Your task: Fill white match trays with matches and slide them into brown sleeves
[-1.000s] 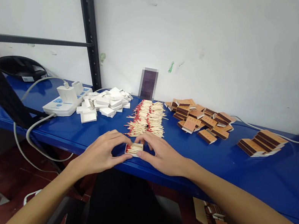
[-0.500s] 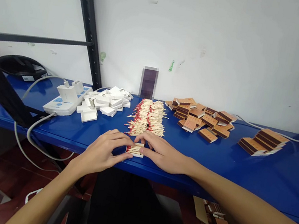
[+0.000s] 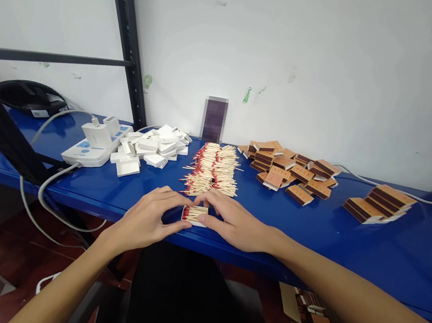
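Observation:
A small white matchbox tray (image 3: 200, 224) lies at the front edge of the blue table, filled with red-headed matches (image 3: 192, 213). My left hand (image 3: 150, 215) grips its left end, thumb at the near side and index finger at the far side. From the right, my right hand (image 3: 233, 220) closes on the tray, its thumb over the right ends of the matches and its fingers bent behind the far edge. Just beyond the fingers lies a large heap of loose matches (image 3: 214, 169), in two side-by-side rows.
White empty trays (image 3: 156, 145) are piled at left, beside a power strip (image 3: 90, 153) with a white cable. Brown matchbox sleeves (image 3: 282, 165) lie heaped at right, with stacked matchboxes (image 3: 379, 204) further right. A black shelf post (image 3: 128, 29) rises at left. Below stands a cardboard box (image 3: 287, 302).
My right thumb has shifted slightly left over the matches. My left index finger has moved a little toward the tray's far edge. The tray stays in place.

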Available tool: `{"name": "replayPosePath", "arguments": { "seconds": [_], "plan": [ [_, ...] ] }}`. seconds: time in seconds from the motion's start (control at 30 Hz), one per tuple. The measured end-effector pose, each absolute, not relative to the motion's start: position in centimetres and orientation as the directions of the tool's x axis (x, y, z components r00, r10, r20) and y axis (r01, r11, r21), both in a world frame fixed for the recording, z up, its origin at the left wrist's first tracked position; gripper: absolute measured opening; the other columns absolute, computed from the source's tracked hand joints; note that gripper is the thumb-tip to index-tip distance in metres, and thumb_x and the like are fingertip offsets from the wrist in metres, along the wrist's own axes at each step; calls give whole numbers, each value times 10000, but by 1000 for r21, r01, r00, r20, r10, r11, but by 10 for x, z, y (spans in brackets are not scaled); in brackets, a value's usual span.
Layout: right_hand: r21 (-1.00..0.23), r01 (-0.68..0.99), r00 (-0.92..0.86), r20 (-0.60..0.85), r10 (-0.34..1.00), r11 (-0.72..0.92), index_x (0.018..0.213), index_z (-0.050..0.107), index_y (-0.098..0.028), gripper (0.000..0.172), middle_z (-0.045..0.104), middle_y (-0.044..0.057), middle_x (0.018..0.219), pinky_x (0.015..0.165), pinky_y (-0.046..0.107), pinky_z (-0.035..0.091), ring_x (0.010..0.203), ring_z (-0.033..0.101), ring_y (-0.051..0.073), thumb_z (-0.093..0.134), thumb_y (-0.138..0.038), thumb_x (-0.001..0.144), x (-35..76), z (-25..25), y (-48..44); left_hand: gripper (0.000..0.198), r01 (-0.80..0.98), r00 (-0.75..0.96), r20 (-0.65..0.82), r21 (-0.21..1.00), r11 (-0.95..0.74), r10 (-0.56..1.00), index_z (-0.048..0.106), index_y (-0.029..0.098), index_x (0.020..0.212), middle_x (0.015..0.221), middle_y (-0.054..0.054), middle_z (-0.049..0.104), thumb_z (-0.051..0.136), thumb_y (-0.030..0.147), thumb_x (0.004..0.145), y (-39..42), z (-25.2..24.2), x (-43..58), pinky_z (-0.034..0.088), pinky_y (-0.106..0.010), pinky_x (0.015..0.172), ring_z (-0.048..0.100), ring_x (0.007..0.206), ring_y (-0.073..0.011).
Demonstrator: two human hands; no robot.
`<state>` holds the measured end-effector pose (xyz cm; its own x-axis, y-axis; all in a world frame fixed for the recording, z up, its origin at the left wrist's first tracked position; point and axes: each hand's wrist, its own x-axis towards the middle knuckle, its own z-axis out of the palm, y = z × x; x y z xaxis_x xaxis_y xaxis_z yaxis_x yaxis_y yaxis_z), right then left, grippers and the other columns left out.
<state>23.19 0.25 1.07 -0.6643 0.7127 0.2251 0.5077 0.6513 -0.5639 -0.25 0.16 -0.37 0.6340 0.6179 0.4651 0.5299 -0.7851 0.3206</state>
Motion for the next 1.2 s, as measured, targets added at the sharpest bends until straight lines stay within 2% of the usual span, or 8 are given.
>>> {"name": "replayPosePath", "arguments": {
  "seconds": [0.17, 0.37, 0.87, 0.97, 1.07, 1.13, 1.2],
  "plan": [
    [-532, 488, -674, 273, 686, 691, 1191, 535, -207, 335, 606, 73, 1113, 833, 340, 440, 957, 554, 202, 610, -362, 903, 234, 8, 5, 332, 540, 624, 460, 330, -774, 631, 607, 232, 1200, 1130, -57, 696, 642, 383, 907, 2, -4, -3, 476, -379, 896, 617, 1001, -221],
    [-516, 522, -657, 265, 706, 679, 1146, 562, -192, 365, 612, 50, 984, 761, 315, 440, 840, 550, 178, 677, -373, 851, 239, 10, 7, 377, 539, 568, 498, 376, -754, 655, 578, 242, 1255, 1261, -70, 611, 632, 382, 909, 2, -2, -5, 444, -393, 1015, 554, 1166, -233],
    [-465, 566, -643, 268, 717, 681, 1097, 580, -202, 304, 636, 53, 985, 767, 332, 440, 827, 555, 183, 665, -330, 835, 239, 12, 1, 301, 544, 606, 474, 338, -768, 639, 616, 219, 1177, 1185, -71, 659, 617, 338, 900, -1, 0, -4, 473, -413, 973, 591, 1093, -240],
    [-456, 550, -669, 262, 696, 700, 1127, 579, -203, 343, 637, 54, 994, 734, 319, 447, 784, 547, 170, 667, -378, 846, 241, 17, 2, 303, 532, 630, 453, 339, -775, 631, 613, 221, 1171, 1168, -64, 676, 629, 339, 892, -2, 0, -4, 461, -416, 995, 607, 1087, -237],
    [-407, 549, -647, 346, 679, 730, 1155, 569, -201, 374, 635, 62, 1003, 695, 314, 448, 736, 541, 163, 632, -440, 875, 252, 26, 9, 287, 542, 632, 438, 339, -769, 639, 623, 224, 1154, 1127, -54, 701, 637, 327, 886, -2, 0, -5, 477, -406, 975, 628, 1057, -232],
    [-340, 618, -566, 432, 702, 708, 1153, 572, -199, 334, 636, 78, 1027, 706, 327, 444, 765, 558, 181, 590, -417, 900, 264, 31, 16, 278, 550, 630, 431, 339, -763, 646, 630, 226, 1150, 1112, -56, 709, 633, 326, 891, -2, -1, -5, 484, -407, 963, 635, 1038, -232],
    [-257, 684, -545, 443, 712, 683, 1104, 598, -194, 270, 644, 74, 970, 699, 330, 431, 769, 570, 194, 576, -366, 898, 275, 31, 24, 281, 549, 629, 430, 345, -761, 648, 632, 227, 1157, 1108, -60, 709, 628, 329, 895, -2, -2, -5, 486, -408, 956, 637, 1027, -232]
  ]
}}
